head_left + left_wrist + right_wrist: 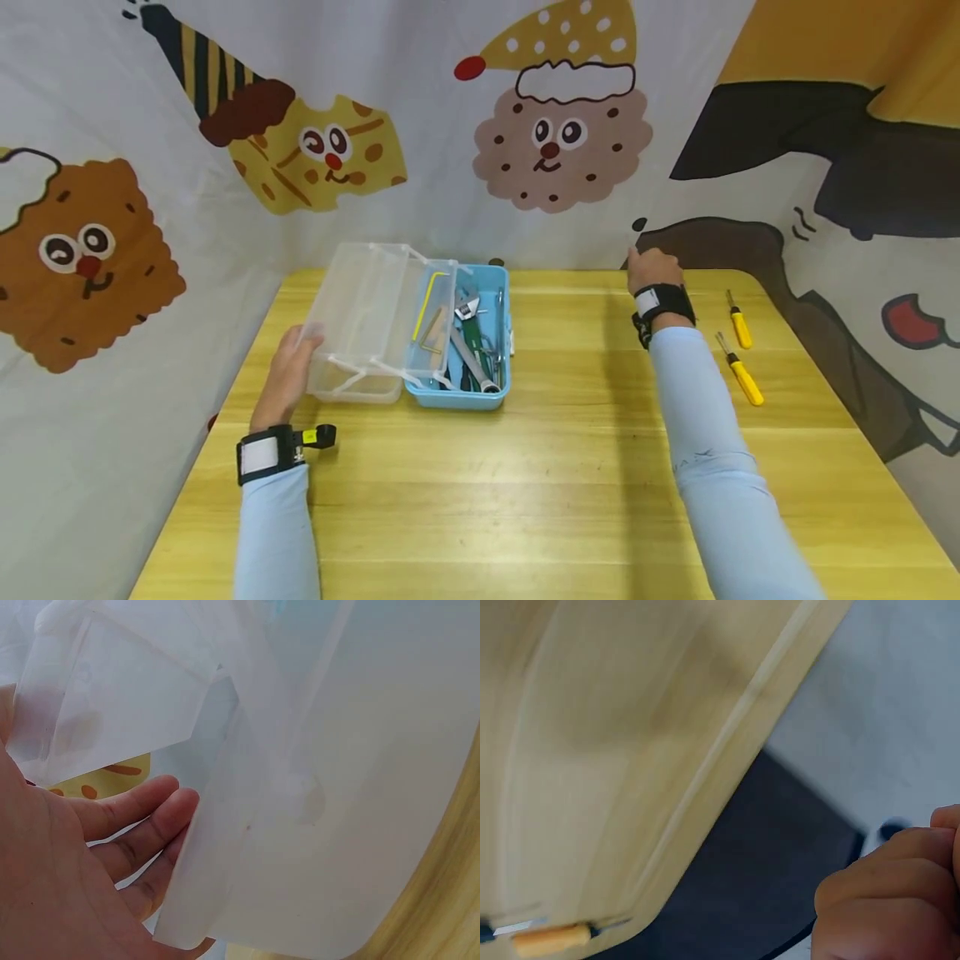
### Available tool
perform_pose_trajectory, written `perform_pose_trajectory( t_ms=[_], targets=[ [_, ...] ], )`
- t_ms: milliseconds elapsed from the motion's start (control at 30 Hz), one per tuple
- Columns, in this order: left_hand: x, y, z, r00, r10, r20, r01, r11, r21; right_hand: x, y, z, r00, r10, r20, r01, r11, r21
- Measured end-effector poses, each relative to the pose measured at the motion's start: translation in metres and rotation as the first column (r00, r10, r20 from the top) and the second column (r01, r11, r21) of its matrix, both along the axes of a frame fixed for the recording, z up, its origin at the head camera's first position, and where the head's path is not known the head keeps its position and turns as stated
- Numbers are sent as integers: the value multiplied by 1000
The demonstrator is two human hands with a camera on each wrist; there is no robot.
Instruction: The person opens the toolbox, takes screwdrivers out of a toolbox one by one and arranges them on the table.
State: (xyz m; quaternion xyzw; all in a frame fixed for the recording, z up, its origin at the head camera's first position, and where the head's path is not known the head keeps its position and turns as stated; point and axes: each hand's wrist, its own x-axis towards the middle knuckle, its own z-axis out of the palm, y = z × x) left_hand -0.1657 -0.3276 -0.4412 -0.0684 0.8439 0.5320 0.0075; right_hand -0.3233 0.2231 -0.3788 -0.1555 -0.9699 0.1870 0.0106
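A light-blue toolbox (457, 400) stands open at the back of the table, with its clear plastic trays (360, 308) swung out to the left on white link arms. In the box are an adjustable wrench (467, 307) and other tools; a yellow hex key (425, 307) shows among the trays. My left hand (287, 367) is at the trays' outer edge, its nearly straight fingers (142, 840) touching the clear plastic. Off to the right, my right hand (654, 271) is raised over the far table edge with fingers curled; I cannot tell whether something small is inside.
Two yellow-handled screwdrivers (742, 379) (739, 325) lie on the right side of the wooden table (480, 500). A curtain with cartoon figures (562, 150) hangs close behind the table and along both sides.
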Motion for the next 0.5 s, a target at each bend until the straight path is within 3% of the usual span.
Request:
perform_pose_trajectory(
  t_ms=[200,333,500],
  targets=[
    [-1,-2,0,1000,-12,9,12,1000,-13,17,61,-3,999,-32,-27,33,998,51],
    [0,-3,2,1000,-21,-2,20,999,-41,30,97,-1,994,-107,28,105,993,60],
    [0,-4,2,1000,-25,-6,25,999,-41,43,145,-11,977,-182,110,172,981,90]
  ],
)
